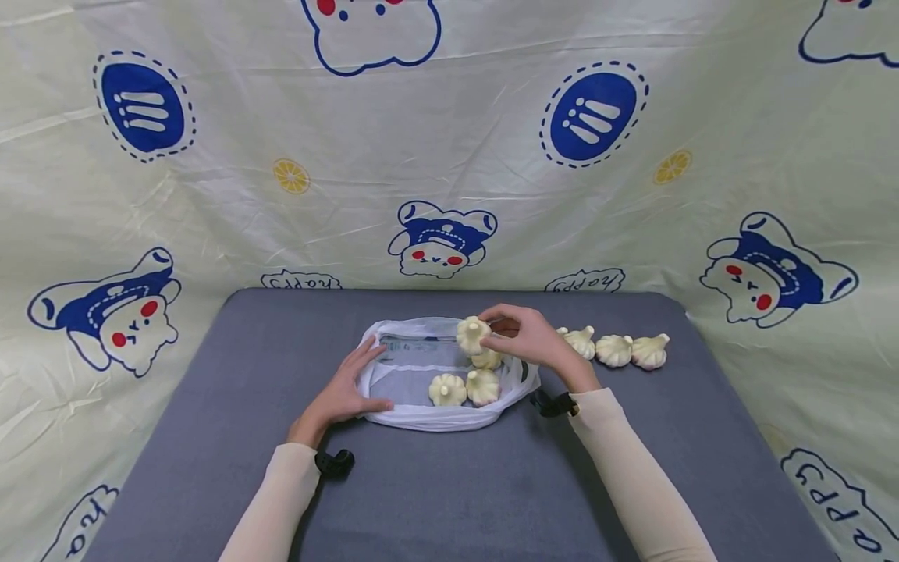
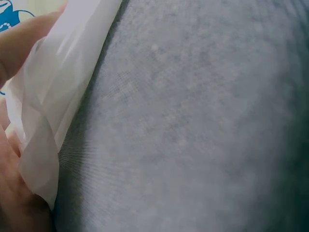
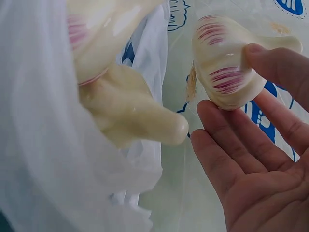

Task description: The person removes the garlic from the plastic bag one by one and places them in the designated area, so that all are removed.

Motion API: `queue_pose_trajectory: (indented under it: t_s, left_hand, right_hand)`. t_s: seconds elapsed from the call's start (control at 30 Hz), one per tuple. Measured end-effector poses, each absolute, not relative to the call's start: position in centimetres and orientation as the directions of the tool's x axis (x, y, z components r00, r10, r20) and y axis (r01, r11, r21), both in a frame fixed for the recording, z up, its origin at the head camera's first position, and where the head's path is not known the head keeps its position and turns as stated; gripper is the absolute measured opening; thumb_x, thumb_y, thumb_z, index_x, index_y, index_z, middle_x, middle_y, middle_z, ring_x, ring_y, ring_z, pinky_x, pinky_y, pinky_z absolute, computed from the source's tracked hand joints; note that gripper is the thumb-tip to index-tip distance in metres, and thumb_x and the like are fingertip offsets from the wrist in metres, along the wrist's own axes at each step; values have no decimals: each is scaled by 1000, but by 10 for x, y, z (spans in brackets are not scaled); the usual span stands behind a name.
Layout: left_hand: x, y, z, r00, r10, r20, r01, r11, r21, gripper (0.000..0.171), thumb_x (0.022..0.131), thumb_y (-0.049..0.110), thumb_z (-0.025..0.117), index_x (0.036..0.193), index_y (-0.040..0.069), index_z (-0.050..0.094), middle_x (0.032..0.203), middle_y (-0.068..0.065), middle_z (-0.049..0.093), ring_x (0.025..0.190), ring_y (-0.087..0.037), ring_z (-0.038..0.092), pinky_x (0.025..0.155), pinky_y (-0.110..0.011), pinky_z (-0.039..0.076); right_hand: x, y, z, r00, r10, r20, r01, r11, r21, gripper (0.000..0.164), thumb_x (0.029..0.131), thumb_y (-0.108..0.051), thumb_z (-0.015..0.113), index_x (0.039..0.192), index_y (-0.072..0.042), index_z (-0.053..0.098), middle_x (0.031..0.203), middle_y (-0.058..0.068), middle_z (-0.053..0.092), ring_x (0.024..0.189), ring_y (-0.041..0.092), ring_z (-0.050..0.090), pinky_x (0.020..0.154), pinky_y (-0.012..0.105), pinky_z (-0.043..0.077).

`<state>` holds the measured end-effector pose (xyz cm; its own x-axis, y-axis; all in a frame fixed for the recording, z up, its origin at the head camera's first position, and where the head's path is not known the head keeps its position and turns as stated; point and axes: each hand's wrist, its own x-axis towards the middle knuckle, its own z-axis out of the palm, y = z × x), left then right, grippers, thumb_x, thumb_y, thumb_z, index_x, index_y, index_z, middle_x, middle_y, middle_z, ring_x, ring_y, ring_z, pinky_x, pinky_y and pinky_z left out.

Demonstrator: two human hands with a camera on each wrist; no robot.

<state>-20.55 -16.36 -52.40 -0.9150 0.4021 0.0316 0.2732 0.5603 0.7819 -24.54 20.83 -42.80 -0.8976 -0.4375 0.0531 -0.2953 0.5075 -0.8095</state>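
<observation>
A white plastic bag (image 1: 449,420) lies on the table with its mouth spread wide. Inside it are 3 garlic bulbs, two near the front, such as one garlic bulb (image 1: 447,390), and one farther back, partly covered. Above that one, my right hand (image 1: 518,336) pinches another garlic bulb (image 3: 224,63) between thumb and fingertips, over the bag's back right part. At the bag's left rim rests my left hand (image 1: 344,390), thumb and fingers spread apart against the plastic. In the left wrist view the bag's edge (image 2: 72,72) drapes beside the fingers.
Right of the bag, several garlic bulbs (image 1: 614,350) stand in a row on the grey table (image 1: 435,492), one partly hidden by the right hand. A printed curtain (image 1: 449,140) hangs behind the table and along its sides.
</observation>
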Motion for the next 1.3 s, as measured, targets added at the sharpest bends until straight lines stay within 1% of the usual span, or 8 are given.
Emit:
queue_pose_trajectory:
  t_s: [0.3,0.6,0.8,0.93,1.0,1.07,1.17,1.3]
  left_hand:
    - [-204,-169,-521,-907,420,26,291,580,761,100,75,38,90,158,13,41,173,-13,14,157,-44,13,119,-74,16]
    - [-206,-178,-515,-904,425,54,310,562,767,99,73,31,92,156,7,43,172,-16,19,156,-45,18,120,-70,21]
    - [-206,-180,-513,-908,418,30,294,585,755,98,75,33,91,157,9,43,172,-14,19,156,-44,19,120,-70,22]
    - [-204,-176,-510,-911,411,40,292,571,768,96,75,30,91,156,8,44,172,-13,20,157,-43,20,120,-69,23]
    - [-204,-173,-509,-908,415,54,302,559,772,96,75,30,90,156,7,44,172,-13,21,157,-43,20,121,-68,23]
    - [-204,-171,-510,-906,418,64,310,554,773,96,76,31,90,156,7,44,172,-13,21,157,-43,20,121,-68,22]
    - [-205,-169,-513,-902,429,51,312,566,763,98,76,35,89,157,8,41,173,-15,16,157,-44,16,120,-71,19]
    - [-204,-169,-515,-899,438,1,296,608,737,103,76,42,88,160,12,37,174,-15,7,157,-48,9,119,-75,14]
  right_hand:
    - [-232,224,-426,-909,-410,75,-294,503,-812,42,92,-28,80,129,-12,68,131,12,69,119,30,69,103,48,55]
    - [-215,247,-426,-937,-343,72,-249,507,-825,43,93,-28,78,131,-12,66,133,13,67,121,32,67,95,43,59]
    - [-205,264,-435,-960,-273,66,-203,510,-836,46,94,-31,78,134,-12,64,136,14,65,127,35,63,98,44,57]
    - [-196,279,-442,-968,-235,82,-195,510,-838,45,94,-29,77,133,-10,64,135,14,65,126,35,64,98,36,57]
    - [-192,285,-445,-972,-217,94,-195,513,-836,44,95,-27,77,132,-8,64,135,15,65,122,28,66,95,27,57]
    - [-188,289,-447,-973,-204,105,-197,504,-841,43,94,-25,78,131,-7,65,135,16,64,117,16,68,92,21,56]
    - [-185,294,-451,-972,-192,133,-212,485,-848,43,93,-19,78,130,-3,64,134,17,63,108,0,66,89,15,54]
    - [-181,298,-457,-966,-187,177,-243,437,-866,42,93,-11,77,129,3,63,131,18,63,104,-4,66,89,14,54]
